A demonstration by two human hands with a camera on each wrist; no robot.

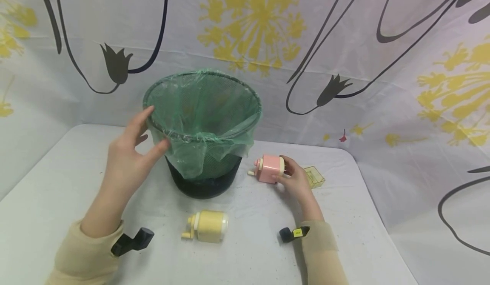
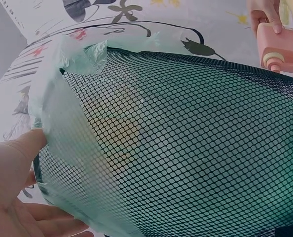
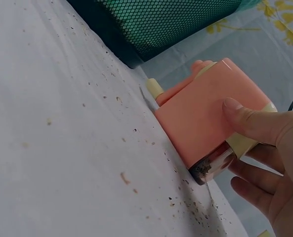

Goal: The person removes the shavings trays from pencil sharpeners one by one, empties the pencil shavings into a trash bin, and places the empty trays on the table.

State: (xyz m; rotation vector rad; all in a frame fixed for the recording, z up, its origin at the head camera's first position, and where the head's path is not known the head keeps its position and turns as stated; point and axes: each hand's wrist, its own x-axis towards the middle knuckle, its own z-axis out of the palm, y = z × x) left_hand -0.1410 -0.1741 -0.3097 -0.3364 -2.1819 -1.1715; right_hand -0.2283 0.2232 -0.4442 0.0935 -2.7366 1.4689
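Observation:
My left hand (image 1: 128,149) touches the rim of a black mesh wastebasket (image 1: 203,187) with spread fingers and thumb. A green plastic liner (image 1: 191,161) is folded over that rim. To the right, my right hand (image 1: 296,180) holds a pink crank pencil sharpener (image 1: 270,169) by its cream end, thumb on its side. Dark shavings show in the sharpener's clear drawer (image 3: 213,163). Just beyond my right hand lies a transparent yellow drawer (image 1: 314,177), partly hidden by the hand. A yellow crank pencil sharpener (image 1: 210,226) lies in front of the wastebasket.
Crumbs and bits of shavings (image 3: 124,177) are scattered over the white tablecloth (image 1: 252,251). A patterned cloth (image 1: 268,102) hangs behind and beside the table. Each wrist carries a small black camera.

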